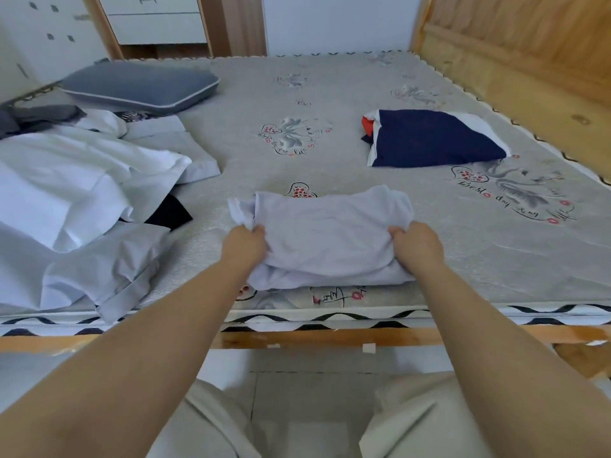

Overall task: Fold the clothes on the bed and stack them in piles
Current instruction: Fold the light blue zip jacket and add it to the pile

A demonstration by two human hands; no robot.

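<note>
A pale lilac-white garment [325, 233] lies partly folded near the front edge of the bed [463, 246]. My left hand [243, 247] grips its left side and my right hand [417, 246] grips its right side, fingers curled into the cloth. A folded navy, white and red garment [433, 138] rests farther back on the right. A heap of unfolded white clothes [76, 193] covers the left of the bed, with a dark piece [170, 211] poking out beneath it.
A blue-grey pillow [140, 85] lies at the back left, with a dark grey garment [36, 119] in front of it. A wooden headboard [515, 51] runs along the right. The bed's wooden rail [330, 337] is at the front, with tiled floor below.
</note>
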